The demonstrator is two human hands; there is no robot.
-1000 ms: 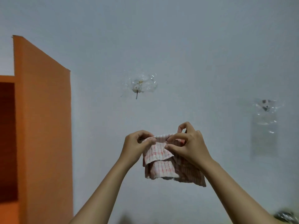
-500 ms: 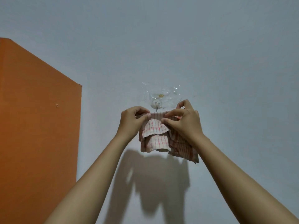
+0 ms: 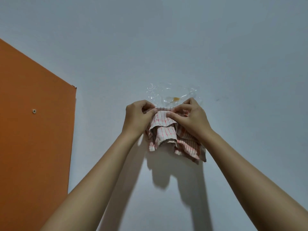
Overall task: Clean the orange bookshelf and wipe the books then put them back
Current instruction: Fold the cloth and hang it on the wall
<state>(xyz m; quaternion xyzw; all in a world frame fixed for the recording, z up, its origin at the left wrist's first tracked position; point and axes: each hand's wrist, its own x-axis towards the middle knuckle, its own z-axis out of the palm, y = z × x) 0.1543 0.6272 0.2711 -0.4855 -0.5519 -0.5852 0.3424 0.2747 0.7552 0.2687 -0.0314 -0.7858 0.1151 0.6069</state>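
A pink-and-white checked cloth (image 3: pixel 168 135) hangs in folds against the pale wall. My left hand (image 3: pixel 137 116) pinches its top edge on the left, and my right hand (image 3: pixel 191 116) pinches it on the right. Both hands hold the top edge right under a clear adhesive wall hook (image 3: pixel 173 97); the hook's pin is hidden behind the cloth and fingers. The orange bookshelf (image 3: pixel 33 130) shows only its outer side panel at the left. No books are in view.
A small screw cap (image 3: pixel 34 111) sits on the orange side panel. The pale grey wall (image 3: pixel 216 47) fills the view, with the shadows of my arms and the cloth below the hands.
Both hands raised the cloth from lower on the wall up to the clear hook. The view drew closer and turned right, so the shelf's open front left the frame.
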